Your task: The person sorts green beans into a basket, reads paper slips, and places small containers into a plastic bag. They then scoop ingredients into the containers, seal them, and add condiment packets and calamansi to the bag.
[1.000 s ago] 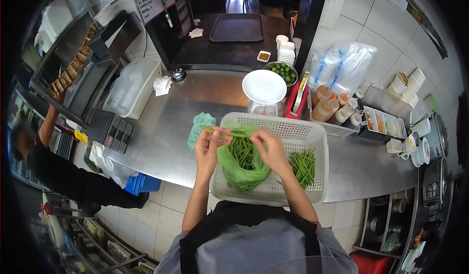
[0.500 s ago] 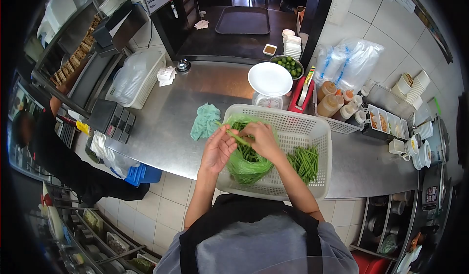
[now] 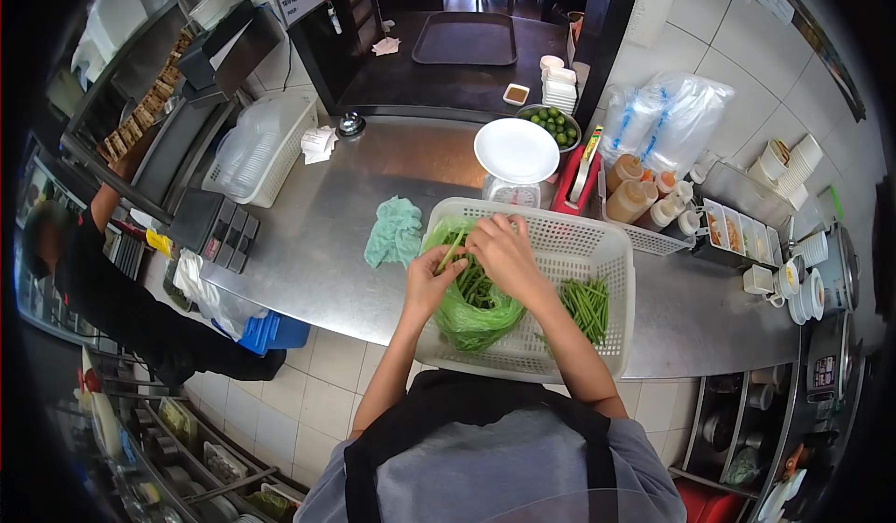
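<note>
My left hand (image 3: 429, 285) pinches a green bean (image 3: 451, 251) that points up and away over the mouth of a green plastic bag (image 3: 471, 325). Long green beans fill the bag. Just right of it, my right hand (image 3: 506, 254) is bent over the bag's opening with fingers drawn together; what they grip is hidden. The bag stands in the left part of a white perforated basket (image 3: 618, 360). A pile of shorter, cut-looking green beans (image 3: 586, 311) lies at the basket's right side.
A teal cloth (image 3: 396, 232) lies left of the basket on the steel counter (image 3: 322, 262). Behind the basket stands a scale with a white plate (image 3: 516, 150), near a red tape dispenser (image 3: 577, 173) and sauce bottles (image 3: 630, 201). Another person (image 3: 112, 290) stands at the left.
My left hand has moved right and turned over, bringing the bean closer to the bag. My right hand has shifted slightly up and right. At the left, the other person has moved slightly.
</note>
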Available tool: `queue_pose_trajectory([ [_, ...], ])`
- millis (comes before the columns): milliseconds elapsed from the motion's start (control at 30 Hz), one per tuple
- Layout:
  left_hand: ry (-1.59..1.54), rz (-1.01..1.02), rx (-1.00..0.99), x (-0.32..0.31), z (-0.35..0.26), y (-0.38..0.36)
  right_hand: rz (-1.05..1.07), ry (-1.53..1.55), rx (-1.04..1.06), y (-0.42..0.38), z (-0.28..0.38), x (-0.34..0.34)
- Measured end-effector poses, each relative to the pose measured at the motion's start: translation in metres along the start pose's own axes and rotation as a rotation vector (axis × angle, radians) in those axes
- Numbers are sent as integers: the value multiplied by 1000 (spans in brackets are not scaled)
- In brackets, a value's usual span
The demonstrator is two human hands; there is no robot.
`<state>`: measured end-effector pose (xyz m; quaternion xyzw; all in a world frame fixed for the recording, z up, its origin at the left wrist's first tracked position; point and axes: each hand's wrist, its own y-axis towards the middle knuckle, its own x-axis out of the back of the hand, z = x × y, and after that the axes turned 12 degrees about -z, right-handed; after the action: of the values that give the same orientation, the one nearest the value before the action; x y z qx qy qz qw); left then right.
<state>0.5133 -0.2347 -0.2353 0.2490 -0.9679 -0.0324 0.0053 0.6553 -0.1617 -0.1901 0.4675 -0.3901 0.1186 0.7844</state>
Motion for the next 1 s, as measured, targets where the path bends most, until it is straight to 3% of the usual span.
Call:
queue_pose_trajectory([
  [100,136,-41,-164,-5,4,3,-116,190,-140,-1,0,-1],
  [167,181,-23,-125,-5,0,0,-148,315,-268,-3,4,-5],
  [267,3,-32,18,-11,0,-4,-56,1225,-964,-11,5,-26],
  [367,-150,-107,136,-10,-14,-8,-215,1230,-965,-10,5,-32],
  [467,-303,-208,219,8,-15,5,-68,833,-711,-25,-8,-33],
  [567,-481,-232,295,23,-15,16,75,768,-732,-33,-11,-35],
  [667,-560,-232,335,26,-16,17,33,726,-578,-28,0,-22],
  [800,-627,-221,357,18,-19,15,-55,809,-641,-21,6,-21],
  [867,-581,-247,314,15,-19,13,-45,788,-626,-22,5,-22],
  [900,-558,-260,290,13,-19,13,5,620,-504,-21,7,-19],
  [1000,-60,-156,-30,8,-18,4,128,176,-198,-26,18,-11],
])
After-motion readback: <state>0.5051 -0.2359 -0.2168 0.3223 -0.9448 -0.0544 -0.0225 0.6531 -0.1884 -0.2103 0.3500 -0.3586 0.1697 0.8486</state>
